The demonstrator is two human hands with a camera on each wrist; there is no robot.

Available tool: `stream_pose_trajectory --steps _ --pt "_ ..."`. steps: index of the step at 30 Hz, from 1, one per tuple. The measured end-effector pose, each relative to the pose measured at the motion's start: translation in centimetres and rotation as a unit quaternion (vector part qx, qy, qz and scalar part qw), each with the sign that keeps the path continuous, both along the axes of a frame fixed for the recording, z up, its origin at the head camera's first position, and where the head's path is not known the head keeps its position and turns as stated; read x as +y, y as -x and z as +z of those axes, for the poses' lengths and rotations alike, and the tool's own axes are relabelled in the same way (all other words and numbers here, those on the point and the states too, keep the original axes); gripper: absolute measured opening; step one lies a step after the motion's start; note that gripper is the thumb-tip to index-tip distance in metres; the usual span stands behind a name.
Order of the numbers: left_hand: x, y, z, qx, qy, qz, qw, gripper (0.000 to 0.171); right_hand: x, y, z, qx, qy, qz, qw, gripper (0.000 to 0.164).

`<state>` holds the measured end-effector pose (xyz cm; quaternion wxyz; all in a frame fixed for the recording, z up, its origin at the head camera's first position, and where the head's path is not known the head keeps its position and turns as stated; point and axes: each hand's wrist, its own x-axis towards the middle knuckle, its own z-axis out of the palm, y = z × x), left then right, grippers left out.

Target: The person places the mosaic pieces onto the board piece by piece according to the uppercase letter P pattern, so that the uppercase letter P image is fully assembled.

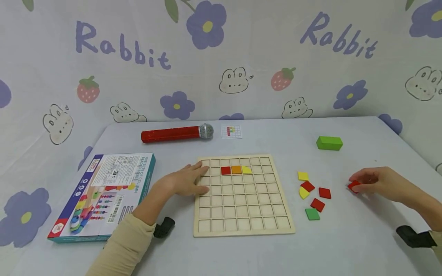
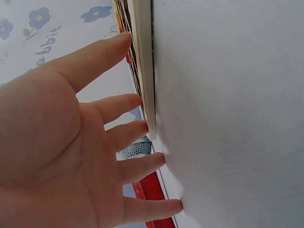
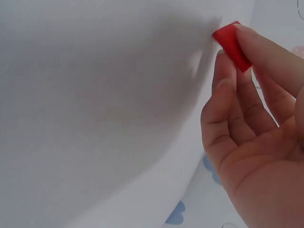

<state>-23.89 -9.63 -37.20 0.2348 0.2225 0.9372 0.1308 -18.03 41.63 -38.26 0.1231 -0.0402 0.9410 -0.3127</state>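
My right hand (image 1: 380, 184) pinches a red tile (image 1: 353, 186) between thumb and fingers at the right of the table; the right wrist view shows the same red tile (image 3: 232, 45) at the fingertips. With fingers spread, my left hand (image 1: 184, 181) rests on the left edge of the wooden grid board (image 1: 243, 233). In the board's second row sit a red square (image 1: 225, 170), an orange square (image 1: 236, 169) and a yellow rounded tile (image 1: 246, 169), side by side. Between board and right hand lie several loose tiles: yellow, red and a green square (image 1: 312, 214).
A boxed toy set (image 1: 114, 172) lies on the left beside my forearm. Behind the board are a red microphone (image 1: 172, 134) and a small pattern card (image 1: 231, 132). A green block (image 1: 329, 143) stands at the back right. A patterned cloth hangs behind the table.
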Motion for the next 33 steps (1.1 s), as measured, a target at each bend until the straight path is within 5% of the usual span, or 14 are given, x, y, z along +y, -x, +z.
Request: stream_pose_trajectory --steps 12,33 --pt "0.0 -0.1 0.3 -0.004 -0.008 0.007 0.9999 0.072 -6.8 3.6 0.9 -0.085 0.109 -0.027 0.99 0.058" --pt "0.0 -0.1 0.2 0.002 -0.006 0.016 0.9999 0.072 -20.2 7.2 1.1 -0.156 0.234 0.028 0.959 0.037"
